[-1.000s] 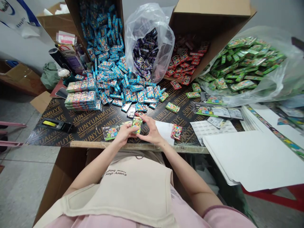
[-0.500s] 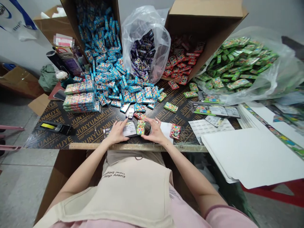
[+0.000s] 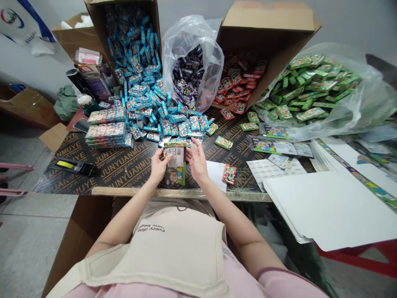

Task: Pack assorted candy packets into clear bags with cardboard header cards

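Observation:
My left hand (image 3: 160,164) grips the left side of a printed packaging card (image 3: 175,176), its thumb lying across the white barcode label. Dark with green edges, the card is raised upright near the table's front edge. At its right side is my right hand (image 3: 197,162), fingers stretched upward and apart. Some of its fingertips are partly hidden by the card's edge, and contact is unclear. Beyond both hands lies a heap of small blue boxes (image 3: 151,97). One small red box (image 3: 229,174) rests on a white sheet (image 3: 216,170) to the right.
Stacked multicoloured packs (image 3: 105,128) and a black tool with a yellow strip (image 3: 74,166) lie left. Behind are a bag of purple boxes (image 3: 187,76), a carton (image 3: 266,22) of red boxes and a bag of green boxes (image 3: 313,89). White boards (image 3: 328,207) overhang the front right.
The card that lay flat between my hands is now lifted and turned upright. My left hand has moved right and closed on it; my right hand has turned its fingers upward.

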The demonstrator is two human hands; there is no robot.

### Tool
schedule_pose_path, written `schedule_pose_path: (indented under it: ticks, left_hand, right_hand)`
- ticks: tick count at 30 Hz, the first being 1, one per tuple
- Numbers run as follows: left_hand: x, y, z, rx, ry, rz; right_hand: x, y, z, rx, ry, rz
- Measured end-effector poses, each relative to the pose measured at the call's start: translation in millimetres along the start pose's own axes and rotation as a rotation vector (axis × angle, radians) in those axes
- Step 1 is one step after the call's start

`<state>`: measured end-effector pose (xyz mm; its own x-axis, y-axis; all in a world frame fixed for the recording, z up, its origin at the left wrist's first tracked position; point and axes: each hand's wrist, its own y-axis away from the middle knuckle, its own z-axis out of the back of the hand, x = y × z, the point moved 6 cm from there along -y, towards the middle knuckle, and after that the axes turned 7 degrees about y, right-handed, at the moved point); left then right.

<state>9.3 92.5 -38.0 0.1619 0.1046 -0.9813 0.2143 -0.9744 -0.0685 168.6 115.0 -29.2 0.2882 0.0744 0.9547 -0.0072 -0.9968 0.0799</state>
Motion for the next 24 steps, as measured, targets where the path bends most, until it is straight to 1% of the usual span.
schedule_pose_path:
  ticks: [1, 3, 4, 5, 8, 10, 12, 14, 16, 17, 18, 20, 22, 23, 24]
  left_hand:
    - [3.3, 2.8, -5.9, -0.001, 0.09, 0.035]
    - [6.9, 10.7, -15.7, -0.001, 0.195, 0.08]
    - [7.6, 14.7, -19.0, -0.007, 0.234, 0.105]
    - [8.2, 18.2, -21.5, -0.017, 0.276, 0.14]
    - [10.0, 22.6, -24.8, -0.069, 0.428, 0.304]
    - [9.7, 19.7, -22.7, -0.129, 0.503, 0.404]
    - [8.8, 13.7, -19.1, -0.182, 0.539, 0.485]
    - [7.4, 7.0, -18.0, -0.173, 0.533, 0.57]
    - [2.8, 0.4, -19.2, -0.11, 0.487, 0.611]
    - [-1.7, -3.3, -19.6, -0.074, 0.455, 0.589]
    - [-8.0, -7.4, -19.4, -0.045, 0.415, 0.531]
    - [-24.8, -15.0, -17.8, 0.002, 0.298, 0.333]
    - [-41.6, -19.2, -17.0, 0.054, 0.134, 0.127]
    - [-47.7, -20.5, -16.9, 0.079, 0.056, 0.055]
    - [-51.6, -21.7, -17.0, 0.105, -0.01, 0.012]
  right_hand:
    - [1.6, -1.7, -3.1, -0.053, -0.025, -0.002]
    - [5.4, -4.8, -5.3, -0.146, -0.045, 0.007]
    - [6.6, -5.8, -5.9, -0.166, -0.044, 0.005]
    - [7.4, -6.3, -7.0, -0.161, -0.039, -0.001]
    - [9.1, -3.3, -10.8, -0.085, -0.02, -0.009]
    - [11.0, 1.0, -10.1, -0.06, -0.036, 0.001]
    - [11.0, 4.1, -7.3, -0.044, -0.096, -0.019]
    - [8.5, 4.6, -4.1, -0.012, -0.165, -0.083]
    - [4.4, 3.0, -1.7, 0.036, -0.188, -0.169]
    - [2.6, 1.8, -0.6, 0.056, -0.182, -0.205]
    - [1.4, 0.5, 0.4, 0.072, -0.17, -0.23]
    - [2.6, -2.0, 2.6, 0.094, -0.121, -0.213]
    - [9.8, -3.4, 6.9, 0.076, -0.016, -0.089]
    - [14.5, -3.0, 9.1, 0.064, 0.058, -0.008]
    - [19.0, -2.0, 11.2, 0.054, 0.133, 0.071]
